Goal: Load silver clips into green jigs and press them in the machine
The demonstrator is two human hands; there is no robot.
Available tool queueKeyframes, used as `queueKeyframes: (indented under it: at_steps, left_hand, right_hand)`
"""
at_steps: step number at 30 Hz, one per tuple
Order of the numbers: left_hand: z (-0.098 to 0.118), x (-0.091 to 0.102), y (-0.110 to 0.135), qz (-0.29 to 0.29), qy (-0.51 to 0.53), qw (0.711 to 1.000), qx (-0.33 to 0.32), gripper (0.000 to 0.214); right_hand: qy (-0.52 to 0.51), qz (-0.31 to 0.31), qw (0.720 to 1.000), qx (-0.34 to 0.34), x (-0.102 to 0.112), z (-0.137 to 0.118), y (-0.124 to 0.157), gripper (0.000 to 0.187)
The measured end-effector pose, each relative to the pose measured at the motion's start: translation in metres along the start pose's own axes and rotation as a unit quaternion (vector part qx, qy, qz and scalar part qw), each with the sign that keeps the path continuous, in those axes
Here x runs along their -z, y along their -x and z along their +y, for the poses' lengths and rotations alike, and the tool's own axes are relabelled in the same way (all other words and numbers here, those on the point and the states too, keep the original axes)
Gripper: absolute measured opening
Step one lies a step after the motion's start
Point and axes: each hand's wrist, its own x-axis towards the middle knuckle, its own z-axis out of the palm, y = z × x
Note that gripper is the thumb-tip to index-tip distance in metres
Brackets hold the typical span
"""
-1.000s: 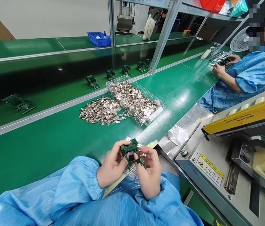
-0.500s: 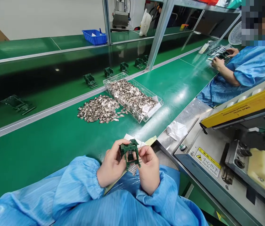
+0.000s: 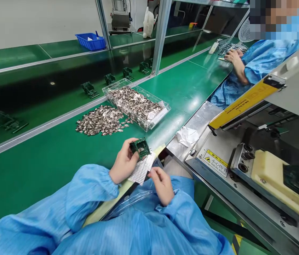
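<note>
My left hand (image 3: pixel 124 163) is closed around a dark green plastic frame (image 3: pixel 140 148), an open boxy part with thin pins on its right side. Beneath it lies a sheet of small silver-white pieces in rows (image 3: pixel 144 167), at the bench's near edge. My right hand (image 3: pixel 162 186) is below and apart from the frame. Its thumb and index finger are pinched together at the sheet's lower right edge; whether anything is between them is hidden.
A clear tray (image 3: pixel 153 125) of small metal pieces stands beyond my hands, with a loose metal pile (image 3: pixel 98 120) left of it. Several green frames (image 3: pixel 89 90) sit behind the rail. At right are a machine (image 3: pixel 215 163), a crumpled white cloth (image 3: pixel 188 136) and a co-worker's hands (image 3: pixel 234 56).
My right hand has left the green frame and dropped to the sheet's edge. The frame stays in my left hand, now tilted and raised. The whole view has swung to the right.
</note>
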Motion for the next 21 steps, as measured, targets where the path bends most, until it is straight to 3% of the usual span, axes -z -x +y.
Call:
queueKeyframes:
  at_steps: [2, 6, 12, 17, 21]
  left_hand:
    - [-0.003, -0.006, -0.007, -0.005, -0.003, 1.000, -0.006, 0.039]
    - [-0.002, -0.017, -0.007, -0.031, -0.022, 0.999, -0.017, 0.038]
    - [0.002, -0.021, -0.004, -0.101, -0.096, 0.990, -0.025, 0.036]
    - [0.002, -0.017, -0.011, -0.108, -0.086, 0.990, -0.020, 0.035]
    - [-0.001, -0.011, -0.019, -0.124, -0.052, 0.991, -0.011, 0.036]
  right_hand:
    - [0.012, -0.030, 0.999, 0.022, -0.009, 0.005, -0.003, 0.037]
    - [0.016, 0.011, 0.999, 0.042, -0.022, 0.011, -0.003, 0.043]
    - [0.079, 0.015, 0.993, 0.083, -0.016, 0.028, 0.001, 0.044]
    - [0.177, -0.058, 0.976, 0.117, -0.004, 0.040, -0.008, 0.047]
    - [0.273, -0.144, 0.948, 0.080, 0.002, 0.048, -0.012, 0.029]
